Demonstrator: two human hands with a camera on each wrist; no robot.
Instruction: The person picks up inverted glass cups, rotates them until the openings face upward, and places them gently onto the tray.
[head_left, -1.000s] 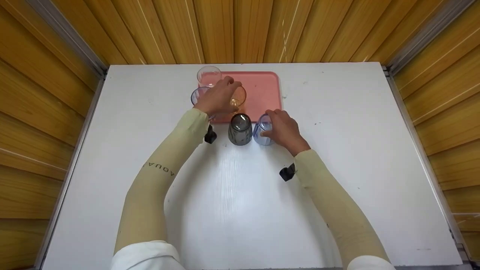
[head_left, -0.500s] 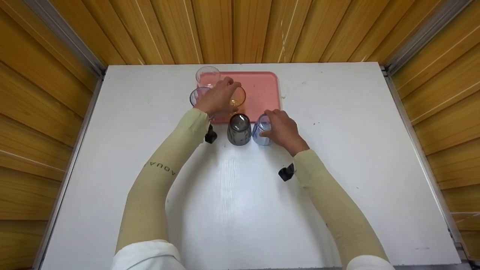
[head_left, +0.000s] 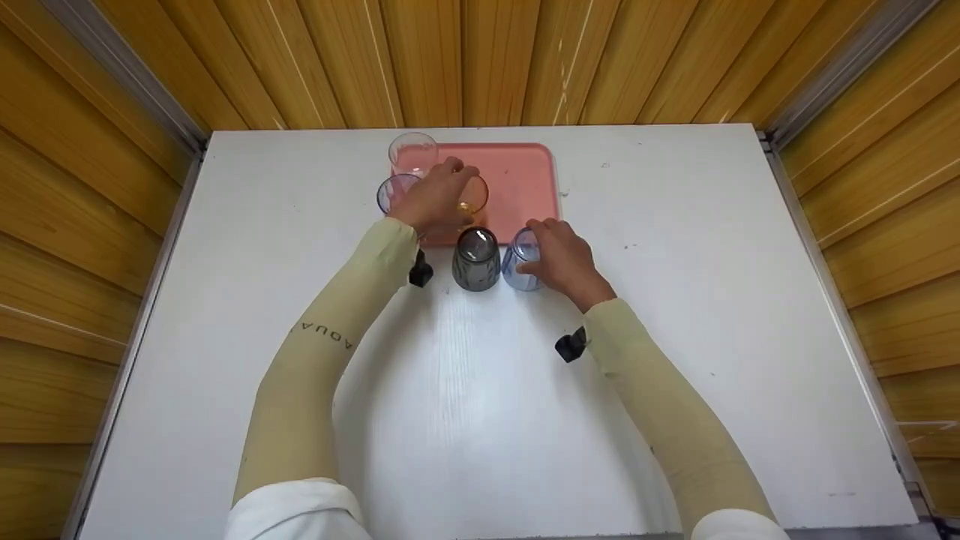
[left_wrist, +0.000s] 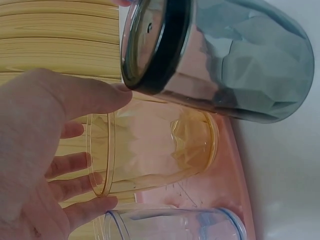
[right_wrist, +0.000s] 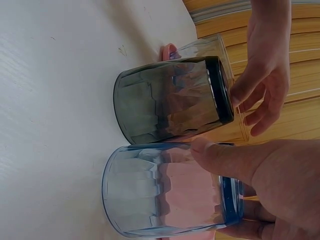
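On the pink tray (head_left: 523, 184) an amber drinking glass (left_wrist: 150, 155) stands upright, and my left hand (head_left: 431, 199) holds it near the rim, thumb on one side and fingers round the other. My right hand (head_left: 564, 259) grips an upside-down light blue glass (right_wrist: 135, 190) at its base end, on the white table by the tray's front edge. Between the two hands stands a smoky grey glass (head_left: 476, 264), also upside down and close beside the blue one. In the left wrist view, my left thumb tip overlaps the grey glass's base.
A blue-rimmed glass (head_left: 388, 193) stands upright at the tray's left side, partly behind my left hand. A clear glass (head_left: 414, 150) sits at the tray's back left corner. Wood-patterned panels (head_left: 495, 60) enclose the white table (head_left: 480, 420) at the back and sides.
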